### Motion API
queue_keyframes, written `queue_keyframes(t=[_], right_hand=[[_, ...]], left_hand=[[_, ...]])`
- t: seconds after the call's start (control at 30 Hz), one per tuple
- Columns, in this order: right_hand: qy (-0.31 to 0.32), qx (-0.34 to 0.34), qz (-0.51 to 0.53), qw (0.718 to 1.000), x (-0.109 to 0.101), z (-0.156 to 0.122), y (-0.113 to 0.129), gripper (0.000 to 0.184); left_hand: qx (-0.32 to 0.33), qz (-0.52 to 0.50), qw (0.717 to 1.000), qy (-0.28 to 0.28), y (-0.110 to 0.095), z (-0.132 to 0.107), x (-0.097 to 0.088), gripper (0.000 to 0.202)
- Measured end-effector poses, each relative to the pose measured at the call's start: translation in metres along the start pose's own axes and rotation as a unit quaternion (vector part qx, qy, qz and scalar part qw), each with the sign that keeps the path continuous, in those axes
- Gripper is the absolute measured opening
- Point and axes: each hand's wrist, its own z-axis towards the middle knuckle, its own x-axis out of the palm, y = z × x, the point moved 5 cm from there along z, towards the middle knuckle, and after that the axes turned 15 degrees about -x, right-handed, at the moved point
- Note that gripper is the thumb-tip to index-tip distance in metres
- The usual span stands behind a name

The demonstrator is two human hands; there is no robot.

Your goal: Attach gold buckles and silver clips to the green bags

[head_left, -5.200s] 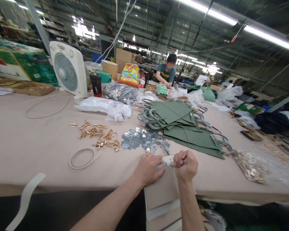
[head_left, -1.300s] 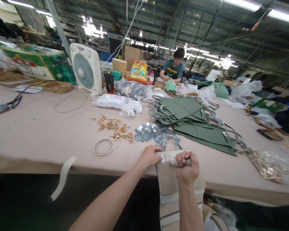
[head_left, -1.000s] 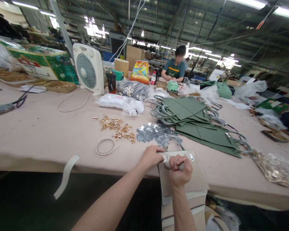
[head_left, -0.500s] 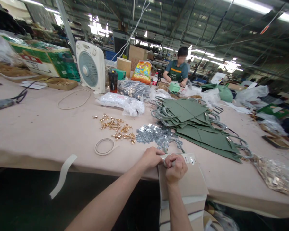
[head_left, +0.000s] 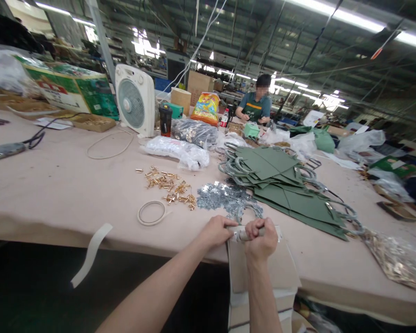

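Head view: the right hand (head_left: 261, 238) is closed in a tight fist around a grey-handled tool (head_left: 251, 234), whose end meets the top edge of a flat tan paper bag (head_left: 263, 268). The left hand (head_left: 213, 232) lies half-curled on that edge; whether it pinches, I cannot tell. The bag rests on a stack at the edge of the beige-covered table (head_left: 55, 208). Beyond lie loose silver metal clips (head_left: 220, 196), brass fittings (head_left: 168, 187) and folded green bags (head_left: 287, 196). Fitting something at this edge seems the step in hand; the next move calls for keeping the edge steady.
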Motion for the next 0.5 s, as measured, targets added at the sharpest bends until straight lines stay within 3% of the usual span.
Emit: queue_keyframes(t=[0.07,0.3,0.5], right_hand=[[0.008,0.013,-0.002,1.000,0.004,0.005,-0.003,0.036],[0.162,0.077,-0.116,0.977,0.028,0.012,-0.024,0.041],[0.244,0.015,-0.168,0.955,0.027,-0.001,-0.017,0.046]], left_hand=[[0.001,0.006,1.000,0.003,-0.002,-0.001,-0.001,0.049],[0.036,0.018,0.999,-0.005,-0.007,-0.008,-0.003,0.050],[0.018,0.007,1.000,-0.002,-0.006,-0.005,-0.003,0.034]])
